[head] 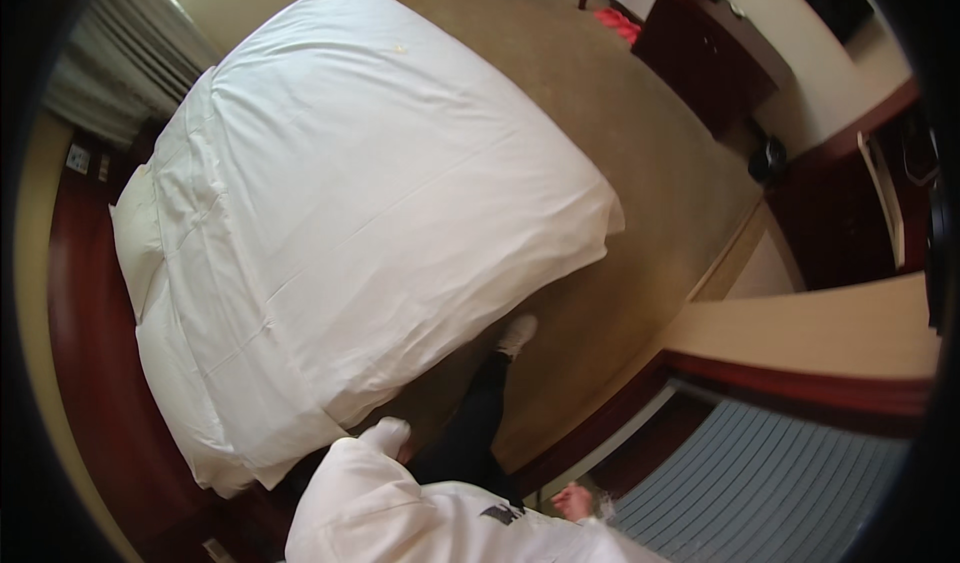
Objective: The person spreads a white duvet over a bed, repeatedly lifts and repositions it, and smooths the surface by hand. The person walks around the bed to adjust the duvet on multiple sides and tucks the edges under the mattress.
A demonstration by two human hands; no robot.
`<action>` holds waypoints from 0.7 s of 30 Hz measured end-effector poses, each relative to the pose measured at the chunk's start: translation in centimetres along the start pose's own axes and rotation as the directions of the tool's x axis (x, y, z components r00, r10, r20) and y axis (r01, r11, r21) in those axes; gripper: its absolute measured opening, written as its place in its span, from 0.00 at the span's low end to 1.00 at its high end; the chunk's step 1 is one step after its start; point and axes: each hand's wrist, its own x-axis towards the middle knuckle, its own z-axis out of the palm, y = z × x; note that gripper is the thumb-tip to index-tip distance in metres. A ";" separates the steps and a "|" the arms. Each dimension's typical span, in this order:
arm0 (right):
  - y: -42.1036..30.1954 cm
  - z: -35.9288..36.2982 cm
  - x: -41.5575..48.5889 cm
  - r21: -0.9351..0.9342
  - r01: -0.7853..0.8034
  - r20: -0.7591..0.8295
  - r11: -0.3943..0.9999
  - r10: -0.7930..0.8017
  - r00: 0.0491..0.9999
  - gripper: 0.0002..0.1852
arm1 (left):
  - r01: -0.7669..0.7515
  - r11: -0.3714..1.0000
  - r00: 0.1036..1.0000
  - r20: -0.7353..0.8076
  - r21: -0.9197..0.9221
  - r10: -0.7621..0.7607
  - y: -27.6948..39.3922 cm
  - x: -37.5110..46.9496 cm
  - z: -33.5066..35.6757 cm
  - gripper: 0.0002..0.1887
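Observation:
A large bed with a white duvet (390,158) lies before me, its cover slightly wrinkled. White pillows (139,236) rest at its left end against a dark red wooden headboard (75,278). My left hand (406,454) hangs low beside the bed's near edge; the white sleeve (352,488) hides nearly all of it, so its fingers cannot be made out. My right hand (574,501) is down by my side with curled fingers, close to a doorway with a dark red frame. Something pale and translucent shows by its wrist, too blurred to name.
Brown carpet (660,188) runs around the bed. Along the far right stand a dark wooden cabinet (705,52) and a black bin (766,159). Red slippers (619,24) lie near it. A grey curtain (135,52) hangs at left. A blue-grey striped surface (757,480) shows through the doorway.

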 end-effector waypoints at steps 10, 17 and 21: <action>-30.0 -2.8 12.4 -0.127 0.209 0.212 0.970 -0.179 0.961 0.14 | 0.257 0.855 0.939 -0.093 -0.451 -0.331 -5.0 11.3 -13.7 0.21; -57.2 -9.3 17.8 0.174 0.434 0.053 0.884 -0.449 0.892 0.17 | -0.938 -0.136 0.330 -0.941 -0.319 -0.072 8.5 12.5 -70.5 0.22; -64.8 -16.5 22.7 -0.214 0.256 0.045 0.943 -0.252 0.967 0.12 | -0.967 0.253 -0.088 -0.972 0.031 -0.217 13.7 1.7 -81.3 0.22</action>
